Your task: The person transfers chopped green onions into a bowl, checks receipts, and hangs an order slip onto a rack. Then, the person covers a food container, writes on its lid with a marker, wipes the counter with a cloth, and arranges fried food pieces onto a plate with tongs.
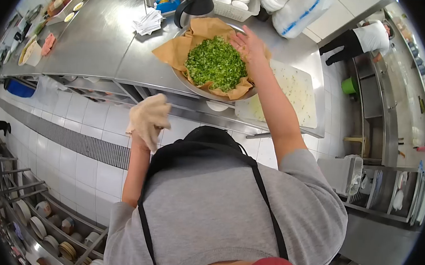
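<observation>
Bowl (196, 89) of chopped greens (215, 64), lined with brown paper (167, 53), sits near front edge of desk (93, 38), beside white cutting board (296, 91). Our hands apart: right hand (248, 45), fingers spread, at bowl's far right side; left hand (157, 130), off desk, clutches beige cloth (147, 116), fingers mostly covered. We see black jug (198, 4) behind bowl.

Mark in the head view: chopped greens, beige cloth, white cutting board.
Chopped greens (216, 64): head view, middle of the heap.
Beige cloth (149, 117): head view, middle of its folds.
White cutting board (301, 95): head view, right-hand part of its top face.
</observation>
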{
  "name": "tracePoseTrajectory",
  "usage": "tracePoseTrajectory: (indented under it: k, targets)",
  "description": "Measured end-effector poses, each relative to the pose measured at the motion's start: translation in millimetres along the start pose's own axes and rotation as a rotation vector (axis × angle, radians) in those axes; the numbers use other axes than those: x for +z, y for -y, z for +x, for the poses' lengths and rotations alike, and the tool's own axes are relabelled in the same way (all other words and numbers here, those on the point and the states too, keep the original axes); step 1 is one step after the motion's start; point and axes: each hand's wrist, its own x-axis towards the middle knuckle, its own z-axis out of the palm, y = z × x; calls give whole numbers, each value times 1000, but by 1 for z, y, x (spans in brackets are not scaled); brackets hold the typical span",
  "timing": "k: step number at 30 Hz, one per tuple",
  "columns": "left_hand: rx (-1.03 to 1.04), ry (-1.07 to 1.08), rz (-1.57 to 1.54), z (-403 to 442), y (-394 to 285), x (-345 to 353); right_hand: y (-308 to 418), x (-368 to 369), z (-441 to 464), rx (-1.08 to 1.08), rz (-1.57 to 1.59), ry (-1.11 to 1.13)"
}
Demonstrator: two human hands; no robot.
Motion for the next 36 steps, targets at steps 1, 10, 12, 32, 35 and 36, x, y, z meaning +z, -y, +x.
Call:
tracePoseTrajectory:
  k: [1,10,12,32,35,36]
  targets:
    - [-317,-77,-823,-9,2,10,4,5,-4,-62,-6,104]
    - [-524,349,847,109,30,-102,4,32,-23,-363,-757,396]
    - [-508,367,754,112,68,-88,-7,31,-27,-355,-561,324]
    - [-495,222,-628,260,-8,55,12,10,-67,-646,-638,13]
    - [-341,233,-1691,266,-21,59,-8,24,-65,-677,-1034,-12]
    - [-615,64,-1645,266,-41,45,-20,26,-58,-583,-1211,-43]
